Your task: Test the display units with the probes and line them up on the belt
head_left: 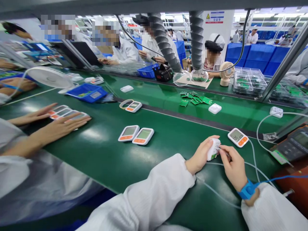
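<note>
At near right, the person's left hand [201,155] curls closed around a small, round-cornered white plastic device [213,150], just above the smooth green tabletop [168,175]. The right hand [233,163], wearing a blue strap [247,190], pinches a slim object [219,148], mostly hidden, at its face. Just beyond lies a rounded display unit [238,137] with orange buttons; two similar units [143,136] touch farther left.
</note>
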A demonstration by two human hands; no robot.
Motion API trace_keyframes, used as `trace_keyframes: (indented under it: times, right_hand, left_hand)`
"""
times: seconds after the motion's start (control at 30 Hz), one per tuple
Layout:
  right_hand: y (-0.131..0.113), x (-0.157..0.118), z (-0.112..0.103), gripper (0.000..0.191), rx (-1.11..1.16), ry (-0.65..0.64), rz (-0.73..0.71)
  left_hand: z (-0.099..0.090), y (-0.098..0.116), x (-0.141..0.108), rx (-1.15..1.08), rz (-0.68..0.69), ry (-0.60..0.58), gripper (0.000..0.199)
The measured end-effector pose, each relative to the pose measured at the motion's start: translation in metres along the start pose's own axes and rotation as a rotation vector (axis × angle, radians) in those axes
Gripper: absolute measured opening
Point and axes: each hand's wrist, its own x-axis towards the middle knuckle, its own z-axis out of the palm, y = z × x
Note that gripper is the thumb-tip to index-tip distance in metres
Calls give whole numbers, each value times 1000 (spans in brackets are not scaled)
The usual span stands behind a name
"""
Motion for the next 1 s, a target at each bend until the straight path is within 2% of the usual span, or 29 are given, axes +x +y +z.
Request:
trace_keyframes:
  times: [0.37, 0.63, 1.0]
  right_hand:
    - [-5, 1, -4, 20, -26, 9, -22]
    - [-1, 2, -3, 8, -16, 3, -95]
    - [-3, 3, -5, 9, 12, -22, -112]
  left_hand:
    - [1, 4, -2, 125, 32, -21, 69]
    - [1, 4, -4, 210, 59, -50, 65]
    - [0, 5, -7, 300, 83, -86, 61]
